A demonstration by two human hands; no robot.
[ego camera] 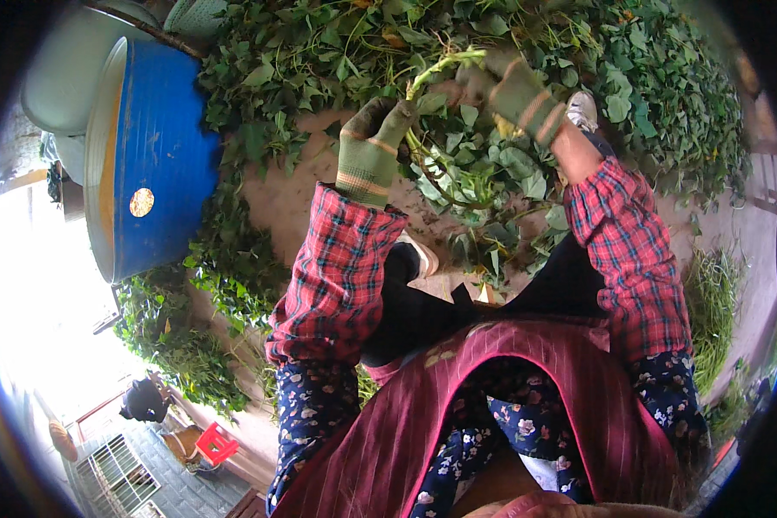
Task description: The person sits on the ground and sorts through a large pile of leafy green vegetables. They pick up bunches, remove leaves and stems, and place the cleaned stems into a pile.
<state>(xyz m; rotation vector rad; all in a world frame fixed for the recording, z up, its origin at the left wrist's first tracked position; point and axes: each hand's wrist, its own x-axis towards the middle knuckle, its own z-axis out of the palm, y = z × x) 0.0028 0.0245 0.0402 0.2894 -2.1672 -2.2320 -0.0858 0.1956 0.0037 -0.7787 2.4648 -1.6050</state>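
Note:
My left hand [373, 146], in a green knitted work glove with dark fingers, grips a thick pale-green vine stem [441, 66]. From that grip the stem arcs up and to the right, with thin rootlets near its top. Its far end meets my right hand [517, 94], gloved alike. Motion blurs the right fingers, so whether they are closed on the stem cannot be told. Below the hands, a leafy length of vine [466, 181] trails over loose leaves [515, 162] between my feet. The foliage resembles sweet potato vines.
A large heap of leafy vines [337, 45] spreads across the floor ahead. On the left stands a blue plastic drum [168, 155]. Cut stems [712, 311] lie at the right. A red plastic stool [217, 443] is at the lower left. My shoes [421, 256] rest on bare floor.

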